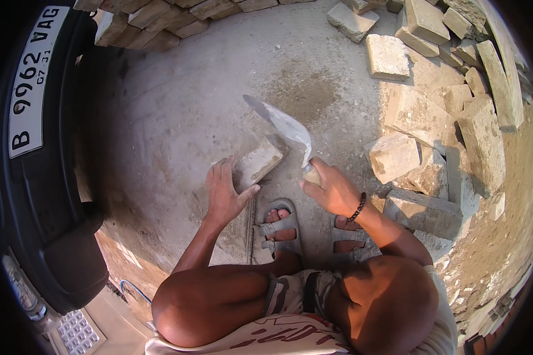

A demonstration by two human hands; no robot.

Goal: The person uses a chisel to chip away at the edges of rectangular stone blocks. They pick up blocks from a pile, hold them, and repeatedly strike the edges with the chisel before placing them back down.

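Observation:
A pale, worn brick point(259, 161) lies at a slant on the concrete in front of my feet. My left hand point(224, 188) is closed round its near left end, fingers along the left side and thumb at the near corner. In my right hand point(333, 188) is a trowel point(287, 126), gripped by its short wooden handle. Its grey, mortar-smeared blade points forward and left, above the brick's far end. From this angle I cannot tell whether the blade touches the brick. My right palm hides part of the handle.
Broken bricks point(417, 118) are heaped along the right, with stacked bricks point(154, 21) at the far left. A vehicle's dark bumper point(53, 177) with a plate stands on the left. My sandalled feet point(281, 228) are close behind the brick. A damp sandy patch point(305, 92) marks the concrete ahead.

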